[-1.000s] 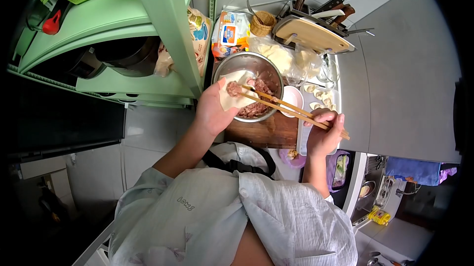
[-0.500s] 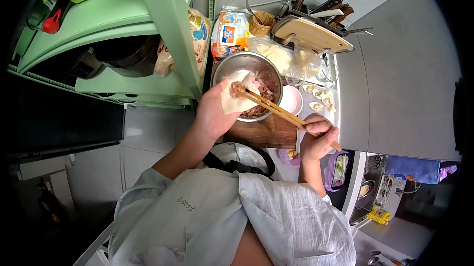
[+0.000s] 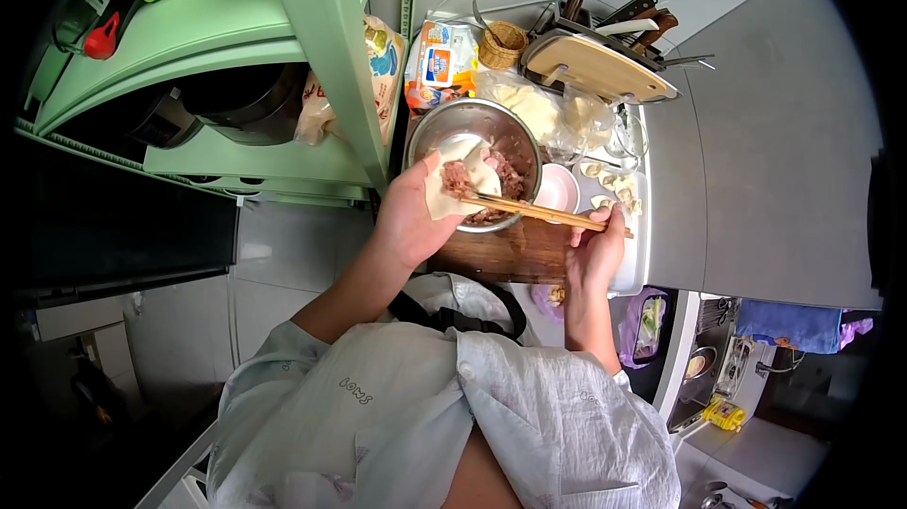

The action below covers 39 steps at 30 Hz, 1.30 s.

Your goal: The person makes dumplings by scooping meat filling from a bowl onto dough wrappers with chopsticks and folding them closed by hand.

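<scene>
Swung flatter, chopsticks [image 3: 548,213] gripped in my right hand [image 3: 597,246] reach the minced meat [image 3: 457,177] on the wrapper [image 3: 444,206] my left hand [image 3: 408,216] cradles over the left of the bowl [image 3: 515,136]: spreading filling, I'd say, wanting clean release next.

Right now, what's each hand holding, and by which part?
Left hand: the wrapper, by its left side, meat on it. Right hand: the chopsticks, near their rear ends.
</scene>
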Motion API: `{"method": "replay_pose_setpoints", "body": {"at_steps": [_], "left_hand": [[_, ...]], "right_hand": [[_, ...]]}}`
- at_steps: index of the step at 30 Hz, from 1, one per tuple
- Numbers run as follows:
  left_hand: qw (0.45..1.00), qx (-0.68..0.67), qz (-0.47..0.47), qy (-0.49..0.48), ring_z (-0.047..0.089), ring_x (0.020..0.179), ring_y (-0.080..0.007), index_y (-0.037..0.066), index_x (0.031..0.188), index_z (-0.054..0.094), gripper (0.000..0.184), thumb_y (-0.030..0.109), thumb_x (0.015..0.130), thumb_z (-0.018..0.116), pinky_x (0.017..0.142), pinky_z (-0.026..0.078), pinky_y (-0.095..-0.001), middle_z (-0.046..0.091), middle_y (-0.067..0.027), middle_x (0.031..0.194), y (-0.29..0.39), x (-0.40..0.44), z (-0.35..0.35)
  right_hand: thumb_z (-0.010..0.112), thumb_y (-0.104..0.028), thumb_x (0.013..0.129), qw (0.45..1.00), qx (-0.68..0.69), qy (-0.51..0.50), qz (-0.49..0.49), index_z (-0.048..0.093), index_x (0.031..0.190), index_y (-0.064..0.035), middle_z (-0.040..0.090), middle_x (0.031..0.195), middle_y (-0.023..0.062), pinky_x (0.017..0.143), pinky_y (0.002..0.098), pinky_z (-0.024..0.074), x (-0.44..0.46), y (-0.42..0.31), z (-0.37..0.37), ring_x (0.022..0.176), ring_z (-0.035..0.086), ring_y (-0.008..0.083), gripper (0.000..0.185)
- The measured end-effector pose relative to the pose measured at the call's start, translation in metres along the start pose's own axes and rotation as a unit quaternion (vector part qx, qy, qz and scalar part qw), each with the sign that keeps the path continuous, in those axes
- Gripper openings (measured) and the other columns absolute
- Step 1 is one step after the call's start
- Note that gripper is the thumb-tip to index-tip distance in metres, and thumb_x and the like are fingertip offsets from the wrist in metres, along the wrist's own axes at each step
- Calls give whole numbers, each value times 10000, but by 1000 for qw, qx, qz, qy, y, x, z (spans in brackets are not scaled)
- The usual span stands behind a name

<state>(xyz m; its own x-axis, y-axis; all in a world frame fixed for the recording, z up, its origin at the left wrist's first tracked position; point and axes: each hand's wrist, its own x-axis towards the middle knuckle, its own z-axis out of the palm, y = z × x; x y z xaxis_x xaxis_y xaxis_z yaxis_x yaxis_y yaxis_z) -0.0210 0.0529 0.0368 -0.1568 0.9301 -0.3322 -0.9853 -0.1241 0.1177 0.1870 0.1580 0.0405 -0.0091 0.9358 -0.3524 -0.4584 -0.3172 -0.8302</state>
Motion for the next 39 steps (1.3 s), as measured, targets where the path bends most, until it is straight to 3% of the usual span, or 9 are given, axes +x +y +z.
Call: {"method": "replay_pose_setpoints", "body": {"at_steps": [6,12,15,21,24,28,30,35,39], "left_hand": [[999,20,-18,-45,482,1217,-270,-19,1339,402,419,212,996,336,1074,339,-442,510,-143,1307,-2,4,-5],[996,4,-54,-68,477,1230,-276,-3,1342,404,416,213,992,338,1080,338,-443,513,-141,1306,-9,5,-5],[992,-9,-69,-109,481,1226,-279,-2,1332,411,411,226,997,340,1079,340,-446,512,-145,1306,-10,6,-8],[998,-5,-53,-32,525,1176,-300,-27,1294,435,395,204,992,331,1045,374,-456,559,-166,1237,-12,7,-3],[998,-15,-45,-38,526,1176,-302,-27,1291,441,398,212,986,353,1040,375,-460,554,-169,1246,-11,6,-5],[1000,20,2,-20,513,1188,-309,-30,1302,435,415,223,986,344,1042,365,-467,536,-175,1265,-4,5,-12],[999,35,33,-10,491,1205,-313,-34,1330,409,437,226,993,314,1054,347,-472,506,-182,1300,0,5,-17],[997,52,53,-5,466,1242,-301,-33,1360,381,460,234,993,305,1066,335,-466,479,-178,1338,5,5,-25],[997,55,57,-14,449,1260,-296,-20,1372,373,464,243,993,321,1074,326,-464,461,-169,1360,4,2,-18]], "right_hand": [[361,-317,996,992,10,12,122,478,722,-98,444,513,69,404,269,342,4,-4,0,417,411,178,370],[353,-308,999,987,75,-49,130,476,745,-91,446,508,71,405,281,346,10,-9,-1,415,411,181,356],[357,-314,1001,999,13,-33,31,475,756,-88,439,502,70,403,284,349,3,-12,11,411,411,183,354],[385,-312,999,996,46,-32,67,473,700,-123,436,501,42,407,278,331,10,-13,9,402,380,163,365],[334,-347,1012,971,165,-148,93,484,711,-104,427,488,61,422,292,360,22,-22,-3,417,410,181,415],[306,-413,1008,988,75,-127,-43,501,710,-95,502,565,68,502,269,379,39,-13,-4,506,469,163,477],[263,-470,1010,956,-215,-128,-153,510,734,-65,522,618,76,523,278,391,54,2,-24,551,519,179,549],[261,-443,1015,932,-242,-132,-233,502,720,-61,502,621,74,506,294,369,38,-2,-13,544,505,176,540],[268,-417,1019,937,-48,-184,-294,455,681,-62,479,582,108,511,297,381,17,-26,2,499,443,193,525]]}}
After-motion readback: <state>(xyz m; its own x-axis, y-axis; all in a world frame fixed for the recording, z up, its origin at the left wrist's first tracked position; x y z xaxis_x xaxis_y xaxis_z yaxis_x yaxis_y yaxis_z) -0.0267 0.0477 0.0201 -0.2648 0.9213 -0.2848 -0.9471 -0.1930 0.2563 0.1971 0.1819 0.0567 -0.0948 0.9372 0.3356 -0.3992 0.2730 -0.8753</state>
